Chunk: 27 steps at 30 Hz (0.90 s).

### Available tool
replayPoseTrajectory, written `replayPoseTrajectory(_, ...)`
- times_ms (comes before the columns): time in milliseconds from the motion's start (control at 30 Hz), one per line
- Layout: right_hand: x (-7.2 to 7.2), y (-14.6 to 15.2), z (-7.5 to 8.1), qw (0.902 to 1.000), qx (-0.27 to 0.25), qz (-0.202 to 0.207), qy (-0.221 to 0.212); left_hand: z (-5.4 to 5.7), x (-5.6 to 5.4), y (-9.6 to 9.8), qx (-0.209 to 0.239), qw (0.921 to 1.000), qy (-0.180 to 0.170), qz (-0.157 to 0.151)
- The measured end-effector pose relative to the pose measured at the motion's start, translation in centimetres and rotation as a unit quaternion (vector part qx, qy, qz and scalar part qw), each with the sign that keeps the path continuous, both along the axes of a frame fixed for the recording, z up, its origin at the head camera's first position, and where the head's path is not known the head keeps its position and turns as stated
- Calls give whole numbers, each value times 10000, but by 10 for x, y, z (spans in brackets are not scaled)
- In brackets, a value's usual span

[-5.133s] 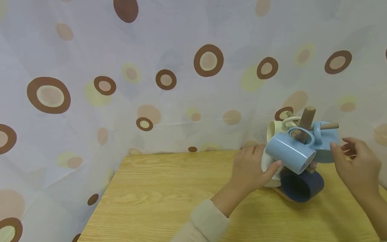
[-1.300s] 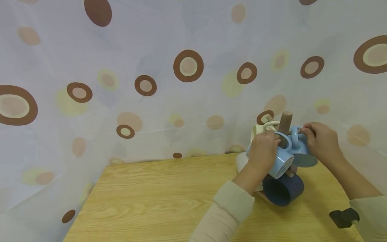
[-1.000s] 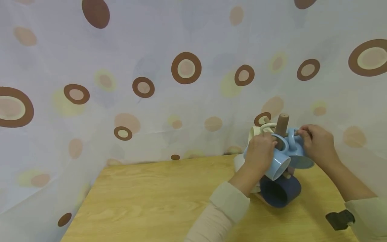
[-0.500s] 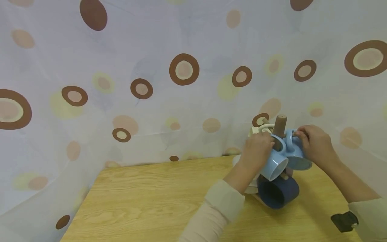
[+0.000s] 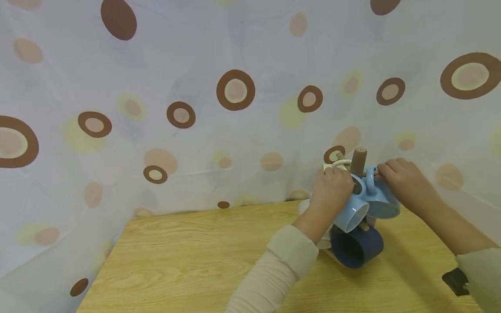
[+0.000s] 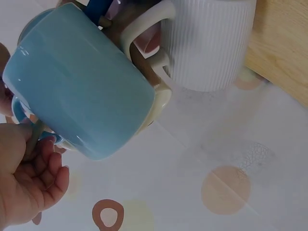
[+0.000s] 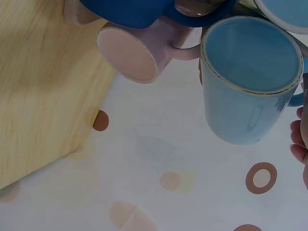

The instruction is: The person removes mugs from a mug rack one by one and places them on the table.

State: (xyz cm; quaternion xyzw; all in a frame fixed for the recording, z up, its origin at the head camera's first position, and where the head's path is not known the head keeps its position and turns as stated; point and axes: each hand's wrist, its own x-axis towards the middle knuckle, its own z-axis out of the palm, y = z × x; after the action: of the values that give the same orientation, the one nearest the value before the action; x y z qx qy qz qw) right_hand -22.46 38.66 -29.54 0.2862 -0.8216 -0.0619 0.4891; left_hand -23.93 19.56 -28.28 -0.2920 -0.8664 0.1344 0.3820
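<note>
A wooden mug tree (image 5: pixel 358 161) stands at the table's right side, hung with several mugs. My left hand (image 5: pixel 332 189) grips a peg (image 6: pixel 32 139) by the handle of the nearer light blue mug (image 5: pixel 352 213). On the other side, my right hand (image 5: pixel 405 182) pinches the end of the peg that bears a second light blue mug (image 5: pixel 382 202). Lower hang a navy mug (image 5: pixel 357 248), a pink mug (image 7: pixel 144 53) and a white ribbed mug (image 6: pixel 209 43). Behind the left hand, a cream mug (image 5: pixel 341 163) is mostly hidden.
The wooden table (image 5: pixel 195 261) extends left from the mug tree. A patterned curtain (image 5: pixel 211 165) hangs right behind it. Near the right sleeve (image 5: pixel 479 271) sits a small black object (image 5: pixel 455 281).
Since the earliest frame, both hands have gone from beside the mugs up to the pegs. Over the last second their grip looks the same; the whole scene slides slightly left in view.
</note>
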Motion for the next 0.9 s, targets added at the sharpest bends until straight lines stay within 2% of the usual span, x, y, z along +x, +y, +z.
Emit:
replayPoseTrajectory(167,-1,0,1,9999,-42,92,3,1,1,3,-52,9999,-82,-102)
replayPoseTrajectory(333,0,-1,-2,9997,-221,58,-80,3,3,4,-150,9980,-602,-132)
replayPoseTrajectory(500,1,0,-6,9995,-299,17,-51,4,5,3,-84,9957,-911,-156)
replayPoseTrajectory(700,0,-1,-6,9995,-306,42,64,7,5,0,160,9946,-997,-251)
replayPoseTrajectory(900,0,-2,-6,9994,-276,71,184,5,1,-1,127,9958,-800,-438)
